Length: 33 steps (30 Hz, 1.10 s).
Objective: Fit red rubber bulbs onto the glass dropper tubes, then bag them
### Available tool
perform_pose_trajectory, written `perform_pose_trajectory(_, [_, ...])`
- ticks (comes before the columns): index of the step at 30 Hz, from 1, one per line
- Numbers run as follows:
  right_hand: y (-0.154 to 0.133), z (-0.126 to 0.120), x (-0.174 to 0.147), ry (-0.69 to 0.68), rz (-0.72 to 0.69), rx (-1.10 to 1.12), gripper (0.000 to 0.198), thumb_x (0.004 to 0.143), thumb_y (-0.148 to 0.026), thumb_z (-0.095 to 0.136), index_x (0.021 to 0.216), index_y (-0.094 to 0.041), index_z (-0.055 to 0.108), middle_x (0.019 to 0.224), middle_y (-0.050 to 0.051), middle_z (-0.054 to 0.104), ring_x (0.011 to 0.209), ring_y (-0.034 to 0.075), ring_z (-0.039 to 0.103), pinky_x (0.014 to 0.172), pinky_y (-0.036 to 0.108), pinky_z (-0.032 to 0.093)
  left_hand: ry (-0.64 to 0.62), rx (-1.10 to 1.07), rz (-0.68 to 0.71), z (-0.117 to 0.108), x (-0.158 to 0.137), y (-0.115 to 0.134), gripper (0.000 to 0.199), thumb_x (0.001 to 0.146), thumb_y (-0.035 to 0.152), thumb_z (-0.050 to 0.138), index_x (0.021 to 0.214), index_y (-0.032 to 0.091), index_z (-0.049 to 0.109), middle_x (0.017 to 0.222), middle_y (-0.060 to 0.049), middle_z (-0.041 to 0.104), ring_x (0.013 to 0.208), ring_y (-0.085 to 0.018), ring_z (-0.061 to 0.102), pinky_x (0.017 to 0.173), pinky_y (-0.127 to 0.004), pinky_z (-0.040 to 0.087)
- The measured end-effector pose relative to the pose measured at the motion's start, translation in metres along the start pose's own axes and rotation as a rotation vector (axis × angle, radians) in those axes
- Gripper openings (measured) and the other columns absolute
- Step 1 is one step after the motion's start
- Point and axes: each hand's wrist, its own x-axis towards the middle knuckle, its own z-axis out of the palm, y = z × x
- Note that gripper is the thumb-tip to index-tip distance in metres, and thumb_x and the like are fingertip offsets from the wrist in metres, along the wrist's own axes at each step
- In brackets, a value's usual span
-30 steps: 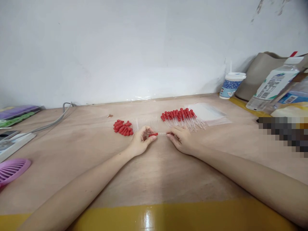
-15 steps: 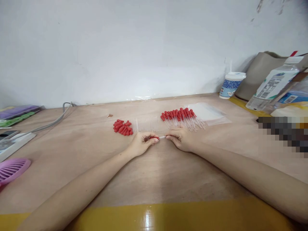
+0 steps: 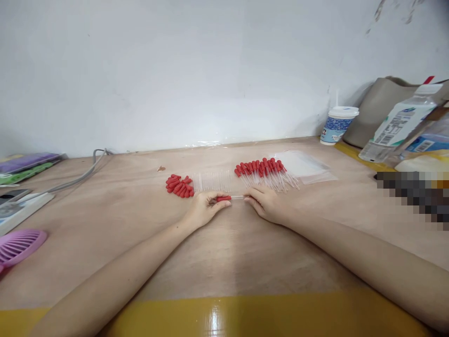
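Observation:
My left hand [image 3: 209, 205] is closed around a red rubber dropper bulb [image 3: 223, 198], its thumb along the near side. From the bulb's right end a clear dropper tube [image 3: 237, 197] runs level to my right hand [image 3: 264, 202], whose fingers pinch its other end. Tube and bulb meet end to end; how deep the tube sits inside is hidden. Just behind my left hand lies a heap of loose red bulbs [image 3: 179, 186], and beside it a row of clear tubes [image 3: 212, 181]. Droppers with red bulbs fitted [image 3: 261, 167] are bunched behind my right hand.
Clear plastic bags [image 3: 303, 164] lie behind the droppers. At the right stand a paper cup [image 3: 338, 125], a leaning plastic bottle [image 3: 400, 124] and a grey bin-like container [image 3: 372, 110]. A grey cable [image 3: 79, 175], a white power strip [image 3: 31, 210] and a pink fan [image 3: 23, 248] occupy the left.
My right hand has shifted slightly right, so more of the tube shows between the hands. The left fingers have parted a little and more of the red bulb is visible.

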Motion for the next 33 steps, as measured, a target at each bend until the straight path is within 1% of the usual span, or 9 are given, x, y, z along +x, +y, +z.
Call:
perform_pose_trajectory(4, [0.001, -0.001, -0.001, -0.002, -0.035, 0.014, 0.025, 0.090, -0.023, 0.036, 0.084, -0.015, 0.058, 0.077, 0.007, 0.059, 0.071, 0.016, 0.051, 0.065, 0.028, 0.040, -0.007, 0.034, 0.034, 0.002, -0.002, 0.000, 0.024, 0.077, 0.036, 0.059, 0.090, 0.018, 0.068, 0.087, -0.005, 0.070, 0.076, -0.017, 0.065, 0.071, -0.028, 0.052])
perform_pose_trajectory(8, [-0.003, -0.004, -0.001, 0.005, -0.058, 0.008, 0.026, 0.090, -0.024, 0.034, 0.081, -0.016, 0.058, 0.073, 0.007, 0.059, 0.068, 0.016, 0.049, 0.063, 0.027, 0.039, 0.003, 0.017, 0.033, 0.005, -0.002, -0.002, 0.023, 0.075, 0.035, 0.061, 0.088, 0.017, 0.068, 0.083, -0.005, 0.070, 0.072, -0.017, 0.065, 0.065, -0.027, 0.052])
perform_pose_trajectory(11, [-0.005, -0.004, 0.000, -0.002, -0.073, -0.006, 0.027, 0.090, -0.023, 0.035, 0.081, -0.015, 0.058, 0.073, 0.007, 0.059, 0.067, 0.015, 0.049, 0.062, 0.027, 0.038, 0.001, 0.004, 0.047, 0.005, -0.003, -0.001, 0.023, 0.074, 0.034, 0.062, 0.087, 0.015, 0.068, 0.082, -0.006, 0.070, 0.071, -0.017, 0.064, 0.065, -0.027, 0.052])
perform_pose_trajectory(17, [-0.005, 0.004, -0.001, 0.008, -0.111, -0.039, 0.029, 0.089, -0.022, 0.034, 0.077, -0.015, 0.059, 0.067, 0.005, 0.056, 0.063, 0.013, 0.048, 0.060, 0.025, 0.035, -0.025, 0.020, 0.089, 0.004, -0.003, 0.003, 0.021, 0.075, 0.031, 0.061, 0.086, 0.014, 0.067, 0.080, -0.006, 0.070, 0.070, -0.016, 0.064, 0.064, -0.026, 0.051])
perform_pose_trajectory(25, [-0.011, 0.004, 0.000, -0.073, -0.011, -0.056, 0.030, 0.090, -0.028, 0.035, 0.082, -0.015, 0.061, 0.072, 0.006, 0.060, 0.064, 0.014, 0.051, 0.058, 0.025, 0.033, -0.041, 0.077, 0.101, 0.004, -0.002, -0.001, 0.021, 0.076, 0.032, 0.060, 0.086, 0.015, 0.067, 0.082, -0.005, 0.070, 0.072, -0.016, 0.063, 0.066, -0.026, 0.051])
perform_pose_trajectory(29, [-0.011, 0.004, 0.003, -0.133, 0.028, -0.044, 0.030, 0.090, -0.028, 0.035, 0.081, -0.016, 0.061, 0.073, 0.005, 0.061, 0.064, 0.013, 0.052, 0.058, 0.025, 0.033, -0.037, 0.096, 0.124, 0.004, -0.002, 0.000, 0.021, 0.077, 0.033, 0.059, 0.086, 0.016, 0.067, 0.083, -0.005, 0.070, 0.073, -0.016, 0.064, 0.066, -0.026, 0.051])
perform_pose_trajectory(31, [-0.013, 0.003, 0.004, -0.160, 0.034, -0.055, 0.029, 0.090, -0.027, 0.035, 0.079, -0.016, 0.060, 0.072, 0.005, 0.060, 0.064, 0.013, 0.051, 0.059, 0.025, 0.033, -0.034, 0.099, 0.132, 0.004, -0.001, 0.001, 0.020, 0.078, 0.032, 0.058, 0.087, 0.016, 0.066, 0.084, -0.005, 0.069, 0.073, -0.016, 0.063, 0.066, -0.026, 0.051])
perform_pose_trajectory(33, [-0.016, -0.002, 0.005, -0.176, 0.020, -0.104, 0.028, 0.090, -0.025, 0.037, 0.077, -0.015, 0.059, 0.073, 0.006, 0.059, 0.068, 0.015, 0.051, 0.063, 0.026, 0.035, -0.019, 0.127, 0.138, 0.003, -0.001, 0.002, 0.020, 0.078, 0.032, 0.058, 0.088, 0.017, 0.066, 0.084, -0.005, 0.069, 0.074, -0.016, 0.063, 0.067, -0.027, 0.051])
